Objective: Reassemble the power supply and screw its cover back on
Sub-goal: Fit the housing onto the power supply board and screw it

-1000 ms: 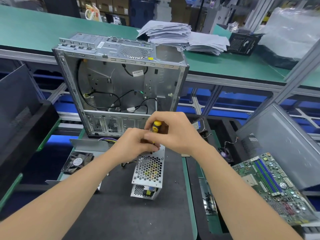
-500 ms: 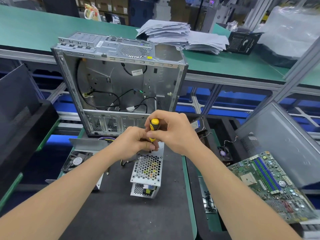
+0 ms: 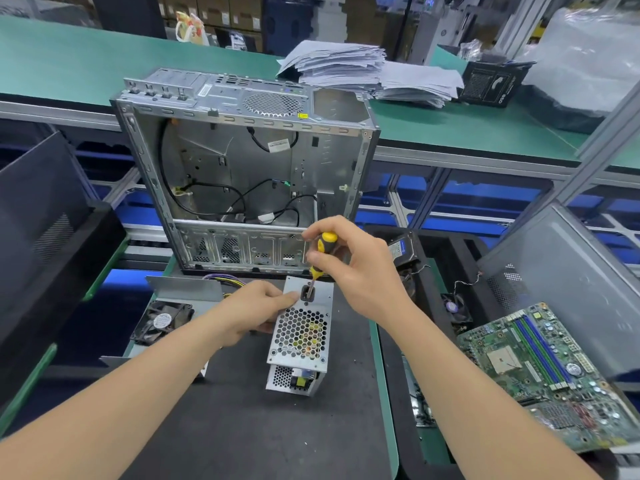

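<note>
- The open computer case stands upright at the far edge of the dark mat, just beyond the work.
- The power supply lies flat near the middle of the mat. Its long side runs near to far, and its far end is close to the foot of the case.
- It looks like a stiff sheet-metal box with some weight in it, so it should sit steady when pressed down. The bare metal could still skate on the mat if pushed from the side.
- Its perforated cover faces up. Thin punched sheet like this probably has sharp edges and can dent, so it is best held by the solid side walls or corners, never through the holes onto the parts inside.
- The left hand holds the box at its far-left edge, with one finger laid along the top toward the black socket and the others curled down the side.
- The right hand is wrapped around the handle of the yellow-and-black screwdriver, fingertips pinched near the top for turning.
- The screwdriver tilts down to the far end of the cover, its tip at or just beside the socket. No screw can be made out there.
- The handle is small and smooth, so steady downward pressure will matter to keep the tip from slipping out.
</note>
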